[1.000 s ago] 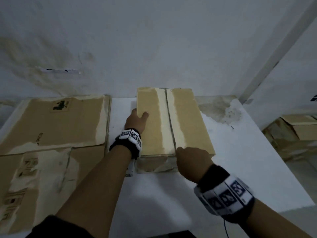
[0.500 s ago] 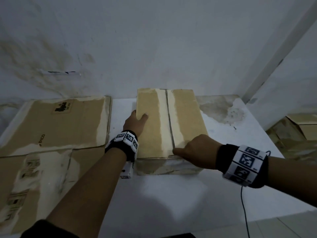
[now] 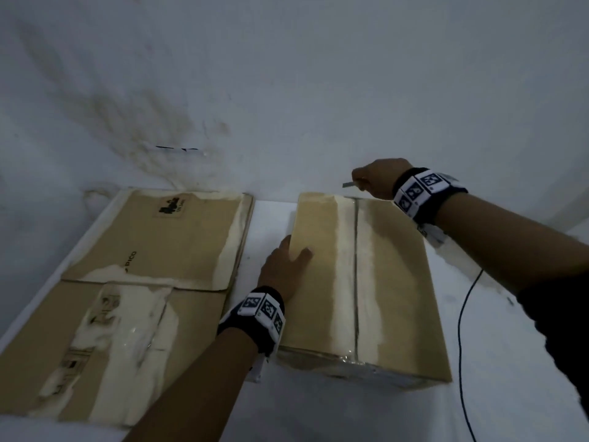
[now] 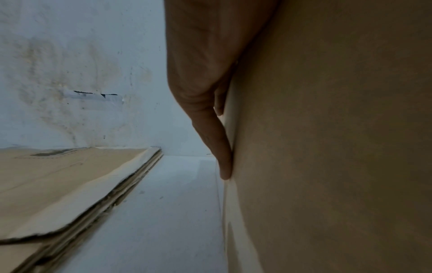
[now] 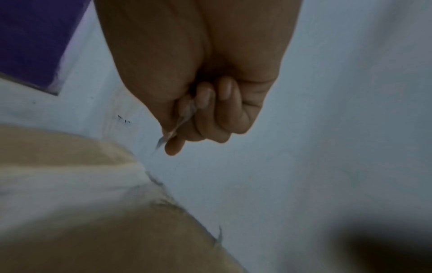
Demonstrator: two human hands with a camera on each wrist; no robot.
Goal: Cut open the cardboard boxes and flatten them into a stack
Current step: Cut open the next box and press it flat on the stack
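Observation:
A closed cardboard box (image 3: 360,282) lies on the white table (image 3: 516,362), with pale tape along its middle seam (image 3: 356,266). My left hand (image 3: 288,261) rests on the box's left edge, thumb on top. In the left wrist view its straight fingers (image 4: 224,147) lie flat against the box's side (image 4: 327,147). My right hand (image 3: 369,181) hovers over the far end of the seam and grips a small thin blade (image 3: 348,184) that points left. The right wrist view shows the blade (image 5: 174,130) pinched between thumb and curled fingers above the box (image 5: 81,203).
A stack of flattened cardboard (image 3: 153,256) covers the table's left part, its edge (image 4: 131,181) a short gap from the box. A stained white wall (image 3: 287,90) rises just behind the box. A thin black cable (image 3: 462,314) hangs along the right side.
My right hand left the near end of the seam and moved to the far end, now raised above the box. The left hand has stayed on the box's left edge.

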